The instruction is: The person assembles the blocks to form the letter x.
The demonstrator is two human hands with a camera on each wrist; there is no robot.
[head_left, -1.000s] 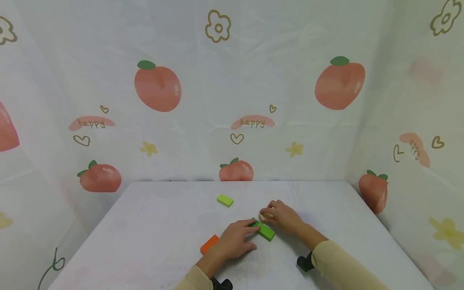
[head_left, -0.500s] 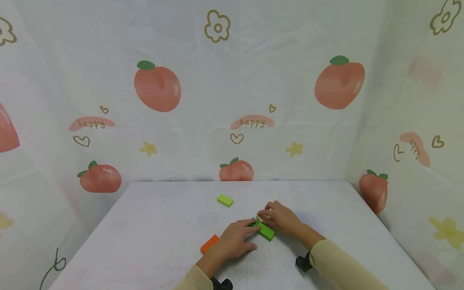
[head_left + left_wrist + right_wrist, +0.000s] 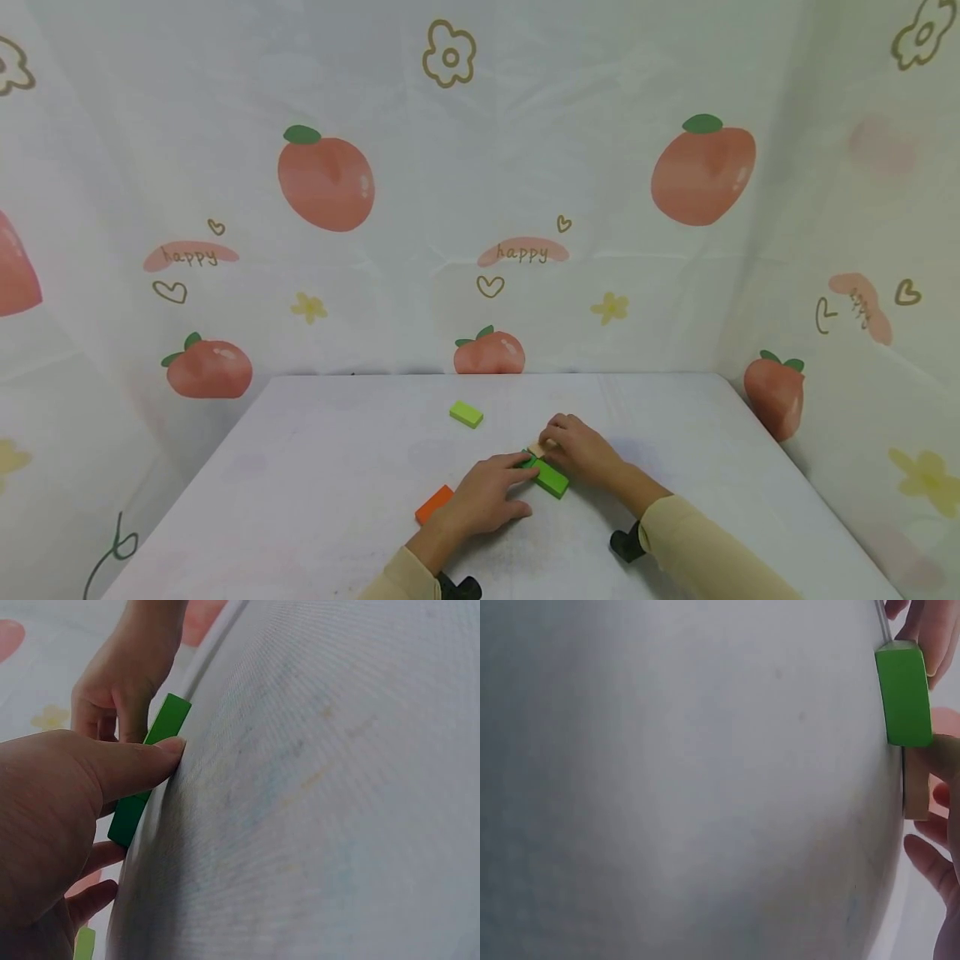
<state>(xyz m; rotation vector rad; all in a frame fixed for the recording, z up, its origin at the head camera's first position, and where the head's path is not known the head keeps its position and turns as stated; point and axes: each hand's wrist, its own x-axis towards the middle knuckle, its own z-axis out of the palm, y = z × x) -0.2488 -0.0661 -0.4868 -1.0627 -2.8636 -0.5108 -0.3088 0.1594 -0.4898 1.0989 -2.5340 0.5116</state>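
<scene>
A bright green block [image 3: 552,480] and a darker green block [image 3: 126,821] lie end to end on the table. My left hand [image 3: 486,496] rests its extended fingers on them where they meet, the thumb held apart in the head view. Just behind the pair, my right hand [image 3: 581,450] pinches a plain wooden block [image 3: 916,791], partly covered by its fingers. In the right wrist view the wooden block sits close behind the bright green block's end. Left fingers hide much of the darker green block in the head view.
An orange block [image 3: 432,504] lies left of my left wrist, partly covered by it. Farther back on the white table [image 3: 315,467] is a lime block [image 3: 467,414]. A fruit-patterned curtain [image 3: 420,183] hangs behind and along the sides.
My right hand has shifted slightly left with the wooden block, bringing it up to the green blocks. The left hand and the other blocks stay put.
</scene>
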